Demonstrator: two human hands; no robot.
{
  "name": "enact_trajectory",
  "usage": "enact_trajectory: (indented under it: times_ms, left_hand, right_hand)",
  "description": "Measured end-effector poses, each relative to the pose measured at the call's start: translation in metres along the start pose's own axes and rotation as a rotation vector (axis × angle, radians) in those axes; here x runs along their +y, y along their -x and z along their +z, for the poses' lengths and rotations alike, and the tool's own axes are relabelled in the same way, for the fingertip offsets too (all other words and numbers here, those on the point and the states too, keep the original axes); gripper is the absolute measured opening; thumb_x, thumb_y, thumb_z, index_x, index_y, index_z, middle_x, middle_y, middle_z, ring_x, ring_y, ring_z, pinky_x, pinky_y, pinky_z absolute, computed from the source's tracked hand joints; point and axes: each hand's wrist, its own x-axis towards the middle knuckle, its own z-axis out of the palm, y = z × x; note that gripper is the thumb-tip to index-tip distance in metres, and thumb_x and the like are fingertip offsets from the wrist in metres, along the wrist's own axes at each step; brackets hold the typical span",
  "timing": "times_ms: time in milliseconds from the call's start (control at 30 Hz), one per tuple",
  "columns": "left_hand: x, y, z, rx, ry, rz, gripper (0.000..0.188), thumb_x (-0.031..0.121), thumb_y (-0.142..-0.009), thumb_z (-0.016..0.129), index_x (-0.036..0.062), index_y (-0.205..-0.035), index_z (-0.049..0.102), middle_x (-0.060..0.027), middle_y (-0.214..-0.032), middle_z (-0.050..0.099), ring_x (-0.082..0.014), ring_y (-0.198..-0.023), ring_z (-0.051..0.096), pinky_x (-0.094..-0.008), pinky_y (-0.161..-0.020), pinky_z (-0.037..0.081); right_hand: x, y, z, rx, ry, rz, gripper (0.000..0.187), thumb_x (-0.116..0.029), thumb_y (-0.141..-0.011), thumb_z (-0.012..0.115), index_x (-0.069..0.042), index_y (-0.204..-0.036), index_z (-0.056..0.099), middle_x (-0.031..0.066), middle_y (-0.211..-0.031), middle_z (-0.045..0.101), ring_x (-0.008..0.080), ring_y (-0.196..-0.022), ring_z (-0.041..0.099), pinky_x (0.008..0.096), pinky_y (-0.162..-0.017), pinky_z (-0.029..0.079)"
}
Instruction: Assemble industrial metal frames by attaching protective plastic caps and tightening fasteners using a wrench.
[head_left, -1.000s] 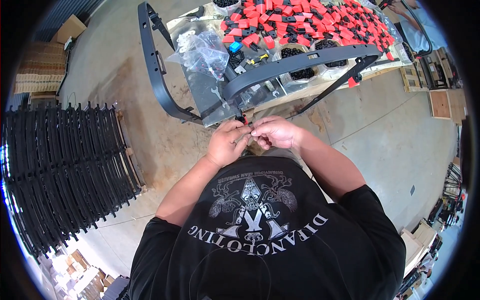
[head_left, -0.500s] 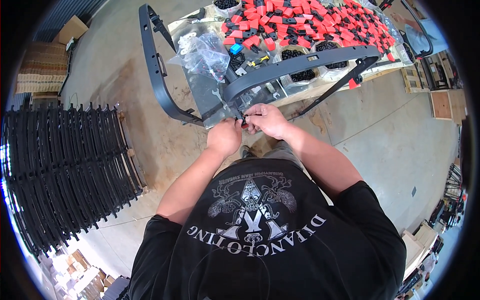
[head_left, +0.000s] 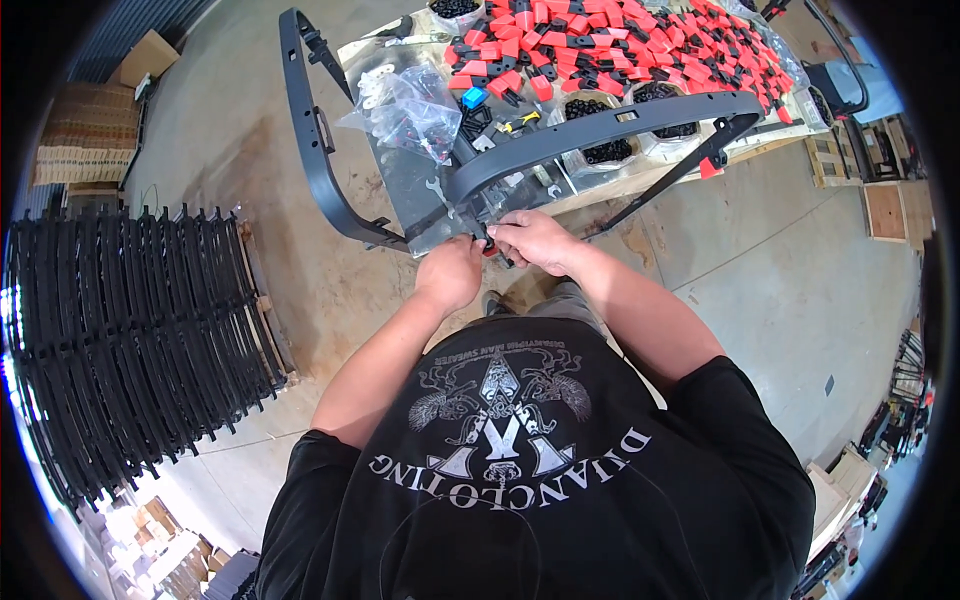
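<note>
At the table's near edge, both my hands meet at one end of a curved dark grey metal frame [head_left: 590, 134]. Closed fingers of my left hand [head_left: 450, 272] grip a small red and black part [head_left: 490, 250], of which only a little shows. From the other side, my right hand [head_left: 535, 241] pinches at the same spot, its thumb and fingertips together. Whatever sits in that pinch is too small and covered to name. An open-ended wrench [head_left: 437, 190] lies on the metal plate just beyond my left hand.
Red and black plastic pieces [head_left: 620, 50] are heaped across the table's far side. Tubs of small black parts [head_left: 608, 150] stand behind the frame, beside a clear plastic bag [head_left: 415, 120]. Another curved frame part [head_left: 318, 180] reaches out at left. Stacked black bars [head_left: 140, 340] stand on the floor.
My right hand has shifted slightly and its fingers have drawn in closer at the joint. My left hand stays nearly in place.
</note>
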Motion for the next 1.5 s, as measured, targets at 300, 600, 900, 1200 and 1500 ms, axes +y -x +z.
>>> enact_trajectory:
  times_ms: [300,600,900,1200,1500]
  left_hand:
    - [0.0,0.003,-0.002,-0.026,0.027,-0.022,0.041,0.034,-0.106,0.043,-0.0021,-0.103,0.062,-0.0286,-0.104,0.068,-0.046,-0.1,0.065,-0.0532,-0.087,0.051]
    - [-0.004,0.001,0.003,0.0,0.05,-0.022,0.04,0.034,-0.106,0.044,-0.0021,-0.102,0.061,-0.029,-0.104,0.068,-0.0467,-0.099,0.065,-0.0538,-0.087,0.05]
    - [-0.004,0.001,0.004,0.016,0.075,-0.01,0.04,0.034,-0.105,0.046,-0.0023,-0.1,0.061,-0.0304,-0.101,0.067,-0.0482,-0.098,0.064,-0.0551,-0.085,0.05]
    - [-0.006,0.0,0.005,0.037,0.101,0.013,0.041,0.035,-0.105,0.048,-0.003,-0.096,0.061,-0.0308,-0.098,0.067,-0.0497,-0.096,0.063,-0.0561,-0.083,0.048]
    - [-0.005,-0.001,0.0,0.071,0.134,-0.009,0.038,0.034,-0.103,0.053,-0.002,-0.101,0.066,-0.0305,-0.098,0.068,-0.0484,-0.095,0.064,-0.0541,-0.084,0.05]
  right_hand:
    - [0.0,-0.002,-0.011,-0.1,-0.077,-0.172,0.025,-0.004,-0.09,0.071,0.003,-0.11,0.058,0.0074,-0.085,0.065,0.0125,-0.063,0.06,0.0272,-0.056,0.046]
    - [-0.004,-0.002,-0.012,-0.093,0.054,-0.231,0.023,0.002,-0.091,0.066,0.009,-0.111,0.057,0.0131,-0.09,0.067,0.0172,-0.071,0.068,0.0308,-0.064,0.057]
    - [-0.013,-0.004,-0.012,-0.115,0.23,-0.099,0.021,-0.016,-0.099,0.063,0.005,-0.1,0.063,0.0089,-0.077,0.065,0.0168,-0.062,0.065,0.0319,-0.054,0.055]
    - [0.001,-0.008,0.004,0.202,0.437,-0.218,0.04,-0.033,-0.1,0.058,0.005,-0.102,0.068,0.017,-0.088,0.071,0.0267,-0.079,0.067,0.0418,-0.073,0.052]
    - [0.015,-0.01,0.013,0.295,0.459,-0.346,0.049,-0.04,-0.099,0.053,0.006,-0.101,0.07,0.0238,-0.092,0.071,0.0399,-0.087,0.069,0.0444,-0.082,0.051]
